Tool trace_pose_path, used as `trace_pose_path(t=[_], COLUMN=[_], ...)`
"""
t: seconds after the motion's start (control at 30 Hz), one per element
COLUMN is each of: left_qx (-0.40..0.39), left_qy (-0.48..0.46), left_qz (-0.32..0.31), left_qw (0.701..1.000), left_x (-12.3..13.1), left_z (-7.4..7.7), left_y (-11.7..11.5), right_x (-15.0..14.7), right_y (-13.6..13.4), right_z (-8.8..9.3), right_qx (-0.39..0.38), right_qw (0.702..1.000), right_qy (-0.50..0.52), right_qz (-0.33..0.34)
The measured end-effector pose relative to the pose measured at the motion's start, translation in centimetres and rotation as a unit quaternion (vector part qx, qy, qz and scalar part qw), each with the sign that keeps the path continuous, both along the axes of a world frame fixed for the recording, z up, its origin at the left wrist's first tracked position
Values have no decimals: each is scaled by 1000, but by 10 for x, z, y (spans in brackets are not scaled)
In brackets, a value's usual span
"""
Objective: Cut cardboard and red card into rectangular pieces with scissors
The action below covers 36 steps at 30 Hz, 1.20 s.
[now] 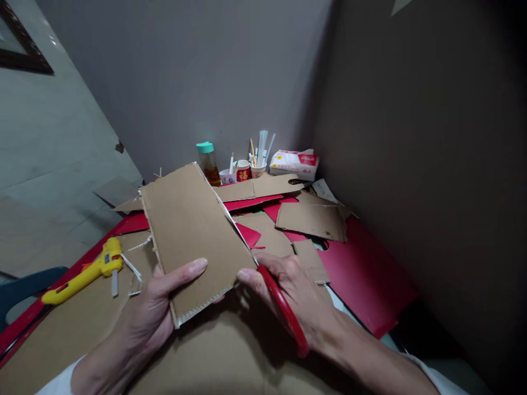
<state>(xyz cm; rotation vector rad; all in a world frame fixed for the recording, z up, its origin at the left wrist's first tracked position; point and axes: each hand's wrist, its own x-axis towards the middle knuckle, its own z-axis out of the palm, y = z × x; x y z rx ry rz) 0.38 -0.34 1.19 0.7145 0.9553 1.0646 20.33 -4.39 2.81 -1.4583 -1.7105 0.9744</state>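
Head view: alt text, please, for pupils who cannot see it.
The left hand grips a cardboard piece; the right hand, at its edge, holds a red handle. A yellow glue gun lies at left; behind are cardboard scraps, a bottle and cups.

Upper-limb covering: white sleeves, one per arm. The left sleeve (61, 381) terminates on the left forearm (109, 351); the right sleeve (432, 377) (only a narrow strip is in view) terminates farther from the wrist, exposing more of the right forearm (366, 351). Left hand (158, 302) and right hand (304, 293): bare. Left thumb (189, 272): rounded tip, nail visible.
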Motion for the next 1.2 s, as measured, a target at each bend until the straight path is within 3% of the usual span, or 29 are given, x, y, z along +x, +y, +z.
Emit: trace_pose_path(t=[0.13,0.3,0.4,0.77,0.93,1.2], left_qx=[7,-5,-33,-6,-43,-31], left_qy=[2,-103,-53,-7,2,26], left_qz=[8,94,60,40,34,50], left_qw=[1000,990,996,999,999,998], left_x=[-1,-5,-8,-8,-7,-4], left_z=[1,20,26,20,21,15], left_y=[3,18,25,24,22,18], right_x=[0,2,2,7,7,9], right_y=[3,5,4,1,3,2], right_z=[-3,-5,-5,-4,-6,-2], right_qx=[36,17,-2,-24,-38,-14], right_qw=[999,999,999,999,998,998], right_qy=[34,35,17,-5,29,-4], right_qz=[-3,16,32,34,46,54])
